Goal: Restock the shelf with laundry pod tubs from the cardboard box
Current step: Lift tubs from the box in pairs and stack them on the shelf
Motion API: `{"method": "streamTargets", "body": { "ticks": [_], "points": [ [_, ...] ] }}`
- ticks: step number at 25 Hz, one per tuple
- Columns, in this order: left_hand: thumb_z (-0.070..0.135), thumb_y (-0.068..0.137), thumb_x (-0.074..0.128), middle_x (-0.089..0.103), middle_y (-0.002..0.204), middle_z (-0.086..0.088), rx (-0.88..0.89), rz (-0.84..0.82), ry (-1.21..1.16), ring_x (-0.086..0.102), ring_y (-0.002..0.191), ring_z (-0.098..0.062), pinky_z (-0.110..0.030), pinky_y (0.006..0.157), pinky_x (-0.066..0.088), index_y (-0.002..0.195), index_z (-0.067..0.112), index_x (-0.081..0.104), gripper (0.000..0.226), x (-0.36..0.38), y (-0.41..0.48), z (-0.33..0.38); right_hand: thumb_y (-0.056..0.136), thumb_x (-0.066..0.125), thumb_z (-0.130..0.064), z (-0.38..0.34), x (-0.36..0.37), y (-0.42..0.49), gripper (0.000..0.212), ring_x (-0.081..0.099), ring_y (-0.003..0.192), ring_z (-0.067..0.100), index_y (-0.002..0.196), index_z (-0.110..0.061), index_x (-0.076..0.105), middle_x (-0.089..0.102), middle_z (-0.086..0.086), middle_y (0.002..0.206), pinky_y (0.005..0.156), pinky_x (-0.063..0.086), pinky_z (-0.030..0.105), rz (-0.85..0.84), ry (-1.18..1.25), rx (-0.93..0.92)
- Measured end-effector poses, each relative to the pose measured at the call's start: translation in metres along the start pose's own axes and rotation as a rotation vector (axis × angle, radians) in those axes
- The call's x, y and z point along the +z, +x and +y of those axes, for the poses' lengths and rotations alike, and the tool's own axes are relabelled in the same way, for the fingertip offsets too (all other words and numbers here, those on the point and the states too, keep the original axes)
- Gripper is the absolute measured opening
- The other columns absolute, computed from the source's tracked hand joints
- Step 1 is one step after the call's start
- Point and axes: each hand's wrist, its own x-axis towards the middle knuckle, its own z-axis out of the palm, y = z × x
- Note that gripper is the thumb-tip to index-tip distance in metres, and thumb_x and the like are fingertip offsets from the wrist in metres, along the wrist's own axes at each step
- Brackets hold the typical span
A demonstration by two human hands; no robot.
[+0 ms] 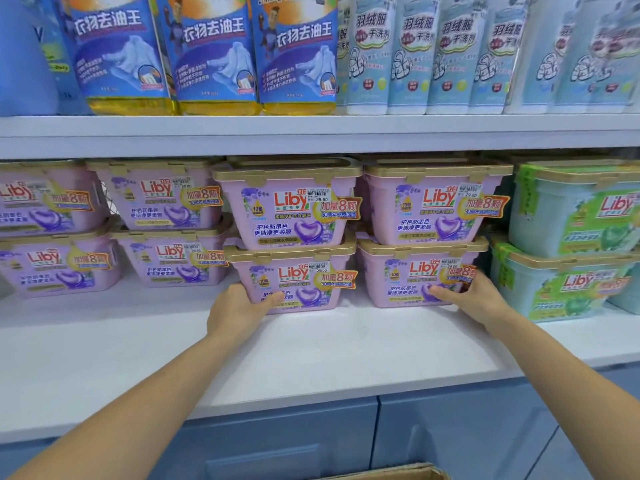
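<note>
Purple Liby laundry pod tubs with gold lids stand in two-high stacks on the white shelf (311, 358). My left hand (239, 311) grips the lower left corner of the bottom tub of the middle stack (304, 282), thumb on its front. My right hand (476, 299) grips the lower right corner of the bottom tub of the neighbouring stack (412, 277), thumb across its front. A second tub sits on each: the upper middle tub (287, 209) and the upper right tub (429, 209). A sliver of the cardboard box (391, 474) shows at the bottom edge.
Further purple tub stacks (166, 230) stand set back to the left, green Liby tubs (571, 244) to the right. The upper shelf (311, 133) carries blue detergent pouches (207, 53) and pale refill packs (450, 53). Blue cabinet doors (450, 438) lie below.
</note>
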Motion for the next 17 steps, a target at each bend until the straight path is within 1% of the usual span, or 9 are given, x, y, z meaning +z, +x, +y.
{"method": "streamTargets", "body": {
  "ticks": [1,4,6,9,10,11,12,15,17],
  "points": [
    [0.047,0.072,0.069,0.071,0.109,-0.005,0.011,-0.004,-0.01,0.063,0.1,-0.03,-0.042,0.085,0.052,0.107,0.014,0.065,0.048,0.0,0.0,0.0,0.076,0.072,-0.007,0.0,-0.001,0.001,0.028,0.052,0.076,0.002,0.095,-0.016,0.054,0.058,-0.011,0.084,0.059,0.041,0.004,-0.006,0.003,0.002],
    [0.042,0.074,0.07,0.07,0.11,-0.004,0.039,-0.032,-0.053,0.063,0.101,-0.027,-0.039,0.086,0.051,0.108,0.015,0.065,0.043,0.0,-0.002,-0.001,0.074,0.074,-0.01,-0.001,-0.001,0.0,0.034,0.053,0.087,0.015,0.102,-0.013,0.055,0.059,-0.003,0.093,0.079,0.039,0.024,0.029,0.006,0.039],
    [0.037,0.075,0.071,0.069,0.108,-0.003,0.038,-0.054,-0.079,0.062,0.098,-0.025,-0.034,0.083,0.049,0.109,0.013,0.063,0.042,-0.003,-0.003,-0.002,0.071,0.077,-0.011,0.002,0.001,0.0,0.041,0.055,0.087,0.018,0.107,-0.008,0.057,0.062,0.003,0.1,0.079,0.042,0.029,0.06,0.013,0.044],
    [0.037,0.076,0.069,0.067,0.102,-0.011,0.025,-0.041,0.001,0.062,0.097,-0.031,-0.036,0.08,0.046,0.106,0.003,0.061,0.046,-0.011,-0.006,-0.006,0.069,0.078,-0.009,0.005,0.005,-0.005,0.051,0.059,0.093,0.021,0.112,-0.005,0.05,0.062,0.008,0.11,0.084,0.048,0.032,0.14,0.079,0.062],
    [0.038,0.077,0.068,0.065,0.104,-0.014,0.029,-0.031,0.045,0.061,0.101,-0.033,-0.036,0.08,0.045,0.109,0.0,0.059,0.05,-0.016,-0.009,-0.008,0.071,0.076,-0.008,0.004,0.006,-0.009,0.052,0.058,0.093,0.021,0.112,-0.006,0.046,0.06,0.009,0.111,0.081,0.048,0.028,0.163,0.105,0.081],
    [0.037,0.079,0.067,0.063,0.108,-0.015,0.038,-0.026,0.077,0.058,0.106,-0.034,-0.035,0.082,0.043,0.115,-0.003,0.055,0.056,-0.02,-0.012,-0.01,0.073,0.074,-0.007,0.004,0.006,-0.013,0.054,0.057,0.093,0.02,0.116,-0.007,0.042,0.058,0.009,0.112,0.078,0.046,0.025,0.173,0.135,0.094],
    [0.037,0.08,0.066,0.061,0.115,-0.017,0.054,-0.025,0.098,0.056,0.111,-0.034,-0.034,0.086,0.041,0.124,-0.004,0.05,0.062,-0.026,-0.017,-0.012,0.075,0.072,-0.007,0.002,0.007,-0.018,0.059,0.056,0.096,0.021,0.123,-0.005,0.038,0.057,0.009,0.115,0.078,0.046,0.025,0.182,0.144,0.107],
    [0.033,0.082,0.064,0.057,0.127,-0.018,0.138,-0.014,0.145,0.052,0.117,-0.033,-0.035,0.096,0.038,0.136,-0.002,0.041,0.068,-0.049,-0.039,-0.019,0.077,0.07,-0.014,0.002,0.01,-0.044,0.075,0.049,0.116,0.026,0.137,-0.006,0.026,0.048,0.011,0.135,0.099,0.039,0.039,0.217,-0.076,0.091],
    [0.032,0.082,0.064,0.057,0.126,-0.018,0.201,0.01,0.177,0.052,0.116,-0.032,-0.035,0.098,0.037,0.135,0.001,0.042,0.065,-0.068,-0.059,-0.028,0.078,0.069,-0.013,-0.002,0.012,-0.069,0.076,0.043,0.126,0.03,0.14,-0.004,0.026,0.044,0.015,0.141,0.102,0.034,0.039,0.221,-0.27,-0.02]
  ]
}}
